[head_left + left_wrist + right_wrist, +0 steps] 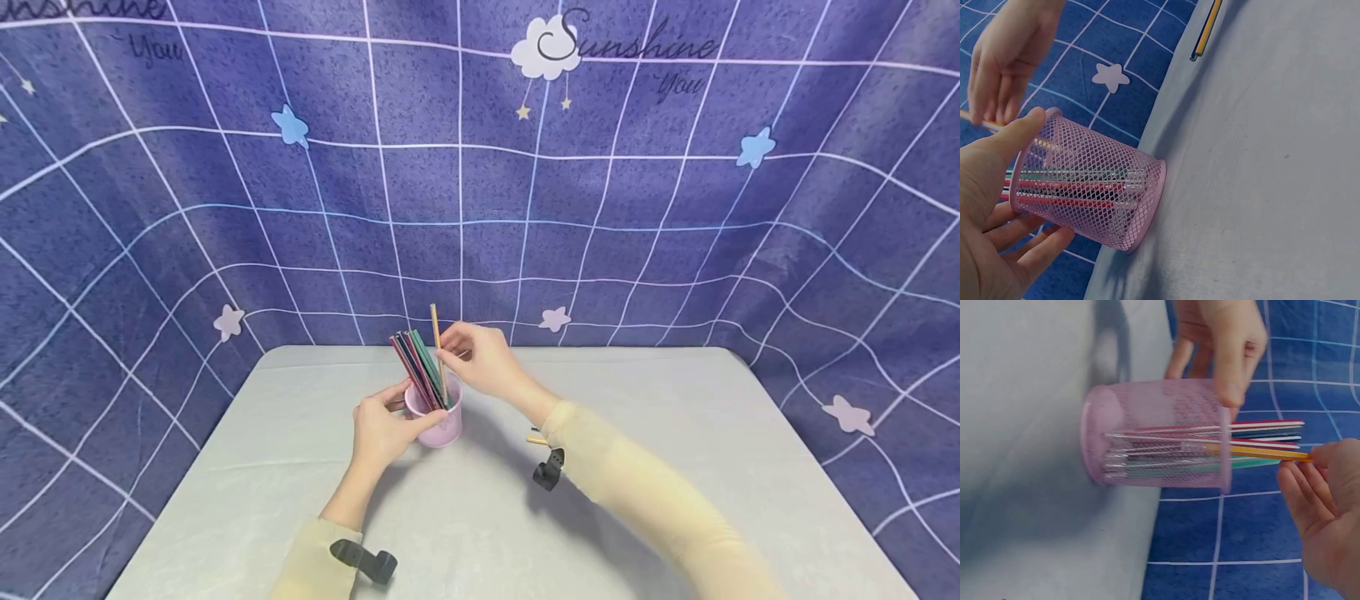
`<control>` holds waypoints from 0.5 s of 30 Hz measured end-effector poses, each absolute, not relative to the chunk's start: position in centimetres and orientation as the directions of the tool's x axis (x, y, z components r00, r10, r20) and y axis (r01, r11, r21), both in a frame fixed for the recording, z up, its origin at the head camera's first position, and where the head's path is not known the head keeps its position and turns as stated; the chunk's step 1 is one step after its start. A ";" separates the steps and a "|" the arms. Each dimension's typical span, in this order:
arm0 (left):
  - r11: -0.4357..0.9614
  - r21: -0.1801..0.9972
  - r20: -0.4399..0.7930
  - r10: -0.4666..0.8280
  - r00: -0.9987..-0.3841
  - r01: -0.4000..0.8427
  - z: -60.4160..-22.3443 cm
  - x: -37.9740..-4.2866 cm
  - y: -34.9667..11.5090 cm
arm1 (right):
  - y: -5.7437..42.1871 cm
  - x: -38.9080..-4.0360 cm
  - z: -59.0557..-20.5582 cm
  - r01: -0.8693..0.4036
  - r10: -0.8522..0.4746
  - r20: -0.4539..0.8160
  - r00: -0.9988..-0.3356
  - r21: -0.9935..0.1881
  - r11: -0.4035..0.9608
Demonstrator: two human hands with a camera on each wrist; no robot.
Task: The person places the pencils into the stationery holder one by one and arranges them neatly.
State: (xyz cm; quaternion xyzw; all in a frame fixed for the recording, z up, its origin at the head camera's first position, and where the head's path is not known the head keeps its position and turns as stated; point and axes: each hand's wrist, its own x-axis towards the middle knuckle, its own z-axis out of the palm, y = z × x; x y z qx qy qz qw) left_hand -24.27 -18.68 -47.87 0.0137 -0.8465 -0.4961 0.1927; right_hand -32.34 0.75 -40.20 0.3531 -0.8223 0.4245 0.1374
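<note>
A pink mesh pencil cup (444, 432) stands on the table, with several red, dark and green pencils (1266, 429) leaning inside it. My left hand (381, 429) holds the cup near its rim, thumb on one side and fingers on the other. Between the thumb and fingertips of my right hand (486, 360) is a yellow pencil (1260, 452). Its lower end reaches down inside the cup, while its upper end sticks up above the hand in the head view. The right wrist view shows it alongside the other pencils.
On the white-covered table (487, 533), a yellow pencil (537, 440) and a dark one (535, 429) lie partly hidden by the right sleeve. A blue checked curtain (480, 192) rises behind the table and at both sides.
</note>
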 end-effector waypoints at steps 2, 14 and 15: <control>0.508 0.844 0.315 -0.211 -0.925 0.172 -48.0 -24.3 -18.7 | 0.4 -32.4 -40.7 -0.688 -0.480 0.499 -0.722 -0.589 0.424; 0.524 0.832 0.324 -0.198 -0.925 0.180 -47.8 -24.1 -18.8 | -0.9 -33.1 -42.6 -0.698 -0.566 0.410 -0.715 -0.466 0.543; 0.526 0.832 0.325 -0.199 -0.925 0.179 -47.7 -24.1 -18.8 | -1.0 -33.1 -42.6 -0.701 -0.571 0.409 -0.712 -0.458 0.547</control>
